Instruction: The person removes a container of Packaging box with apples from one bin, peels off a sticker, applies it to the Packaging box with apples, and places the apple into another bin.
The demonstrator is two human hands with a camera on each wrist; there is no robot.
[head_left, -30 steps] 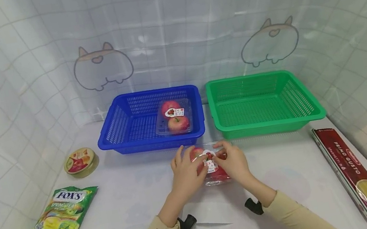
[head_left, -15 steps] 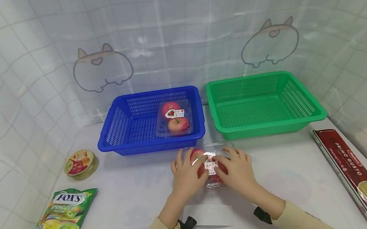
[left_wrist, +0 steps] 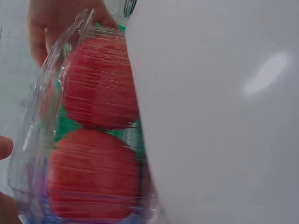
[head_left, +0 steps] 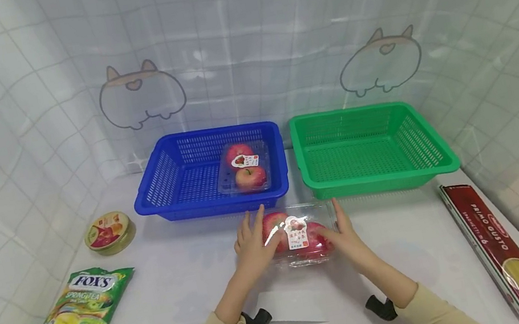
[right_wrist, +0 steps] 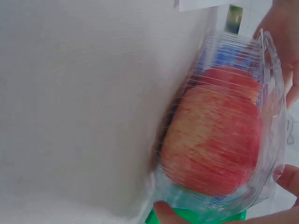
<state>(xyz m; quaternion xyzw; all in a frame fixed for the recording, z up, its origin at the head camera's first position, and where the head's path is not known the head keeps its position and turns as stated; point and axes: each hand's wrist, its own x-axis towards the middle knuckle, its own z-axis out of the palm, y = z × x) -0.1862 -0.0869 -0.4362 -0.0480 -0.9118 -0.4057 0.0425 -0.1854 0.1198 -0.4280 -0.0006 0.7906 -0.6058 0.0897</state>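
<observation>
A clear plastic box of apples (head_left: 298, 236) lies on the white table in the head view, a white label on its lid. My left hand (head_left: 252, 247) holds its left end, thumb over the lid and fingers by the far side. The right hand (head_left: 351, 235) grips the opposite end, with a finger along that end and the thumb on top. Through the ridged wall in the left wrist view two red apples (left_wrist: 100, 84) show. From the right wrist, a red-yellow apple (right_wrist: 215, 135) is seen behind the plastic, with a thumb (right_wrist: 287, 179) at the lid rim.
A blue basket (head_left: 216, 210) behind the box contains another apple pack (head_left: 242, 168). Beside it stands a green basket (head_left: 383, 183). A round tin (head_left: 109, 233) and a Fox's candy bag (head_left: 81, 318) lie left; a red spaghetti pack (head_left: 505, 252) lies right.
Both hands have moved apart, from the middle of the box's lid to its two ends. More of the label and apples now shows. The box has stayed nearly in place.
</observation>
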